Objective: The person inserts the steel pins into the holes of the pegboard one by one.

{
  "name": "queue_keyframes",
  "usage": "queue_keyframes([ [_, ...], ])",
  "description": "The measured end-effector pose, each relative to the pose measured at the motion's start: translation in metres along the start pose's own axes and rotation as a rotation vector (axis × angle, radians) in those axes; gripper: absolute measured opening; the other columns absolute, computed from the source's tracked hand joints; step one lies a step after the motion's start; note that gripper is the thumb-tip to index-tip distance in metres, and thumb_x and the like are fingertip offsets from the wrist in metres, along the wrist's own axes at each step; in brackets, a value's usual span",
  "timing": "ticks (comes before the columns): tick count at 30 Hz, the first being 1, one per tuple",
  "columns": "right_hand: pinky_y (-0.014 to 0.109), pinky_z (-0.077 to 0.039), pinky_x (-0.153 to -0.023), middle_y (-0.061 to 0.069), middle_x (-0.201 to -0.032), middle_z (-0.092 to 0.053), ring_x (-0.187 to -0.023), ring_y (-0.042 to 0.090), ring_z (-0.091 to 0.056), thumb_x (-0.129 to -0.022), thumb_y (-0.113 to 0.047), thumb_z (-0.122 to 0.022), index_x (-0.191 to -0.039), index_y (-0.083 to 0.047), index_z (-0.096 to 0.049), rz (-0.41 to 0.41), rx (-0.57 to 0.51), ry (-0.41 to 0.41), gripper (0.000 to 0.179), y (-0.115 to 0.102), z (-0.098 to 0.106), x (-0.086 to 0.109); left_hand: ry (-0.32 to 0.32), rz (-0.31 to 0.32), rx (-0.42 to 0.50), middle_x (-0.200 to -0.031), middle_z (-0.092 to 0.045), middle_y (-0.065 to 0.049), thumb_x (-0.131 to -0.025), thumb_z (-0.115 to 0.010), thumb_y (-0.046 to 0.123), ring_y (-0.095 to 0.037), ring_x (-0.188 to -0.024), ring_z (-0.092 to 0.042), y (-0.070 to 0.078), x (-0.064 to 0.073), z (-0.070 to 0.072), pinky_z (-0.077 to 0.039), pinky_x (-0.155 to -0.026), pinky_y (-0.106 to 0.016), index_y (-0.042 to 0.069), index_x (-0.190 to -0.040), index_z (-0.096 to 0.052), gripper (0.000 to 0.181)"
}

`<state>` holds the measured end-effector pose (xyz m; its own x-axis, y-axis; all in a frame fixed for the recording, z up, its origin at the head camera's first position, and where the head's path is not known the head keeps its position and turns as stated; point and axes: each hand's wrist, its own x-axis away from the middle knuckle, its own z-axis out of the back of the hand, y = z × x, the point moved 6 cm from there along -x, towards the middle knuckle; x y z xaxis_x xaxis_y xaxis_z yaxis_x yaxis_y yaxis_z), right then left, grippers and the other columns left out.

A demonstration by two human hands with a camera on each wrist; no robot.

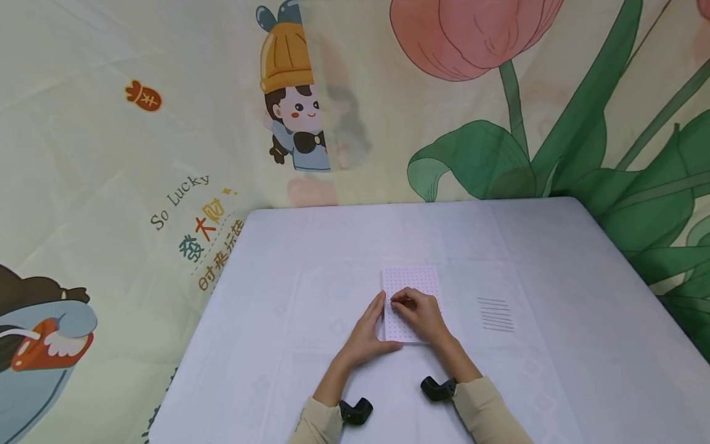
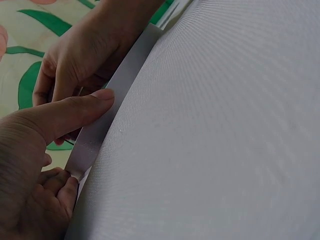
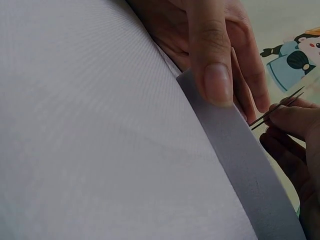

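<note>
A thin pale board [image 1: 413,277] with a grid of small dots lies on the white table. My left hand [image 1: 363,338] steadies its near left corner, the fingers stretched along the left side and the thumb [image 3: 217,85] against the near edge. Over the board's left part, my right hand [image 1: 426,316] pinches thin dark sticks [image 3: 260,119] between thumb and fingertips. Two slim lengths show side by side in the right wrist view, slanting just beyond the board's edge. How their lower ends meet the board is hidden behind that edge.
Several more thin dark rods [image 1: 496,314] lie in a neat row to the right of the board. White cloth covers the table [image 1: 310,246]. A printed curtain [image 1: 355,37] with flowers and cartoon figures hangs behind and to the left.
</note>
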<state>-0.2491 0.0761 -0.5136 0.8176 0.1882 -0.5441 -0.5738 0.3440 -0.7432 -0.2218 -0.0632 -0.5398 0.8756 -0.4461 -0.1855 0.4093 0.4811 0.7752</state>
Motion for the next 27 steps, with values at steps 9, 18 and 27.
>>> queue_keyframes([
  [9, 0.023, -0.054, -0.067, -0.001, -0.082, -0.067, -0.075, 0.011, -0.064, -0.077, 0.000, -0.072, -0.085, -0.008, -0.065, 0.038, 0.080, -0.004, 0.014, -0.0064, 0.0003, -0.0030, 0.004, -0.013, -0.001, -0.153, -0.014, -0.010, -0.068, -0.080, 0.038, -0.021, -0.138, -0.015, -0.0005, -0.0026, 0.0006, -0.020, -0.110, -0.038, 0.010, -0.149, -0.012, 0.109],
  [18, 0.024, -0.053, -0.074, -0.001, -0.089, -0.069, -0.084, 0.011, -0.065, -0.080, -0.005, -0.070, -0.093, -0.009, -0.068, -0.013, 0.097, -0.056, 0.014, 0.0002, -0.0017, -0.0001, -0.001, 0.016, 0.008, -0.153, -0.013, -0.007, -0.067, -0.082, 0.036, -0.020, -0.138, -0.015, -0.0019, -0.0015, -0.0001, -0.020, -0.110, -0.039, 0.010, -0.149, -0.013, 0.110],
  [27, 0.024, -0.053, -0.075, 0.001, -0.094, -0.069, -0.087, 0.013, -0.065, -0.081, -0.001, -0.068, -0.101, -0.007, -0.069, -0.016, 0.100, -0.069, 0.021, -0.0009, 0.0029, 0.0025, -0.004, 0.004, -0.001, -0.153, -0.014, -0.008, -0.067, -0.081, 0.036, -0.021, -0.138, -0.015, -0.0003, -0.0012, -0.0007, -0.020, -0.110, -0.038, 0.008, -0.148, -0.013, 0.110],
])
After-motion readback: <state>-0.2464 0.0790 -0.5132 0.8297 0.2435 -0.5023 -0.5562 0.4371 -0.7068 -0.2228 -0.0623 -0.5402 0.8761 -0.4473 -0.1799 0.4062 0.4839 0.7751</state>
